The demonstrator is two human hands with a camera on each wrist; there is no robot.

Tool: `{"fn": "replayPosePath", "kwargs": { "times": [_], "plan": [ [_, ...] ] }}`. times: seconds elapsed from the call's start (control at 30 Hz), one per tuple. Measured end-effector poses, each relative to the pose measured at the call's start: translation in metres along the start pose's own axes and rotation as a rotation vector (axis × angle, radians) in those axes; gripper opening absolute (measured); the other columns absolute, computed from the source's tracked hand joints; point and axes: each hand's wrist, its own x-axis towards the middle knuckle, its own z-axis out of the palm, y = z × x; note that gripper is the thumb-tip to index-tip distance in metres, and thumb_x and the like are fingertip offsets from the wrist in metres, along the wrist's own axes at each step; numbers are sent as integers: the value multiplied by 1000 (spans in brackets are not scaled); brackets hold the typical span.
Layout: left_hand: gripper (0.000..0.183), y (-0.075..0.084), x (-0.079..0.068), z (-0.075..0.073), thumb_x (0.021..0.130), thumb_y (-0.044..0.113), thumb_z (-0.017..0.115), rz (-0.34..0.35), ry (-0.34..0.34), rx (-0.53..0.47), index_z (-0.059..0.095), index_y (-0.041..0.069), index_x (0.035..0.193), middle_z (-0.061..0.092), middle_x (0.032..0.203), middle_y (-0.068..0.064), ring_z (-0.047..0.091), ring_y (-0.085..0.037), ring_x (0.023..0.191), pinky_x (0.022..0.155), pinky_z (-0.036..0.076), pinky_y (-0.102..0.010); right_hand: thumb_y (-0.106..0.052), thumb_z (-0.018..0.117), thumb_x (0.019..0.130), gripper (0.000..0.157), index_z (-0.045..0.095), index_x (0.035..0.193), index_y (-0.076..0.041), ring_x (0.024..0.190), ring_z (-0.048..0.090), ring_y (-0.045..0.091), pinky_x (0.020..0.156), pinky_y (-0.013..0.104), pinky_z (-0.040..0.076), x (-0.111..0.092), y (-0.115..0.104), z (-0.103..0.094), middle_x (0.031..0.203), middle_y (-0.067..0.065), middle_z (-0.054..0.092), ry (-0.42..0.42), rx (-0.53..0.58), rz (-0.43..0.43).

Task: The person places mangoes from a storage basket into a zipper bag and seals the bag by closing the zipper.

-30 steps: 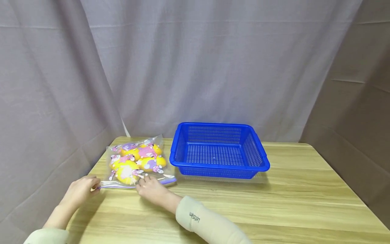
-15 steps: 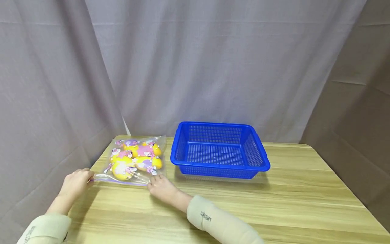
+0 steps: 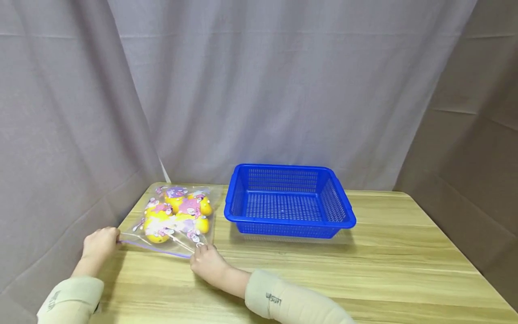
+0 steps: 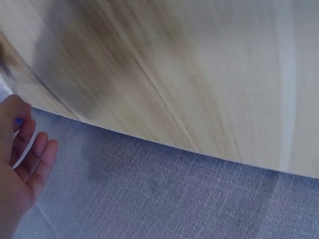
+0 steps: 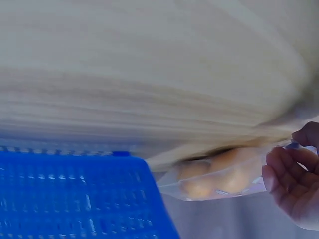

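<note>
A clear zip bag (image 3: 178, 240) printed with pink and purple figures lies on the table's left side, with several round yellow-orange fruits (image 3: 157, 225) inside. Its purple zip edge faces me and runs between my two hands. At the left end of that edge, my left hand (image 3: 100, 245) pinches the corner between thumb and forefinger; the left wrist view shows the other fingers loosely bent. My right hand (image 3: 208, 264) pinches the right end of the zip edge. In the right wrist view the bag (image 5: 174, 189) stretches away from the right hand (image 5: 294, 177), fruits showing through it.
A blue plastic basket (image 3: 289, 221) with mesh walls stands right of the bag, nothing in it. The wooden table (image 3: 384, 261) extends to the right. Grey curtains (image 3: 275, 99) hang behind and at both sides.
My right hand has slid rightward along the zip edge to its right end, then drawn slightly toward me. The zip edge has shifted a little left, and its right end now sits lower.
</note>
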Motion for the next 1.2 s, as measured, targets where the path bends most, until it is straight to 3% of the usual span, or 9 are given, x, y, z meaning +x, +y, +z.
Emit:
{"fn": "replayPosePath", "kwargs": {
  "times": [0.2,0.3,0.47,0.83,1.0,1.2],
  "plan": [
    [24,-2,-4,-1,64,6,70,51,21,1,49,15,56,56,61,-4,52,-24,55,48,42,-43,-21,60,86,6,63,82,-25,66,54,3,58,14,45,-8,8,6,77,-10,61,-1,38,-34],
    [23,-3,-5,-1,62,2,66,50,38,0,48,15,56,56,60,-4,51,-24,54,48,41,-42,-22,60,87,4,63,89,-25,73,57,3,65,14,48,-8,14,6,84,-10,63,-12,80,-97],
    [23,-1,-4,2,65,-4,57,34,8,-36,45,14,57,56,62,-6,49,-22,55,49,40,-42,-23,57,90,8,64,94,-24,84,59,4,73,15,50,-10,22,5,92,-11,64,-36,123,-159],
    [12,-5,1,-9,69,-4,58,-38,-54,-37,60,7,71,64,78,-20,59,-36,67,54,47,-52,-24,62,87,7,64,93,-24,81,59,3,70,14,48,-24,43,5,90,-12,65,9,182,-118],
    [14,0,11,-15,69,-4,58,-52,-67,-29,65,2,80,65,84,-25,60,-44,74,58,48,-56,-30,65,82,12,64,92,-23,81,60,4,72,16,50,-32,57,6,89,-12,66,77,238,-92],
    [11,9,20,-17,74,4,53,-47,-40,-15,58,6,64,61,72,-21,58,-43,67,53,47,-55,-13,62,78,10,63,85,-20,72,58,5,64,16,48,-49,82,13,79,-11,64,222,243,-55]
  ]
}}
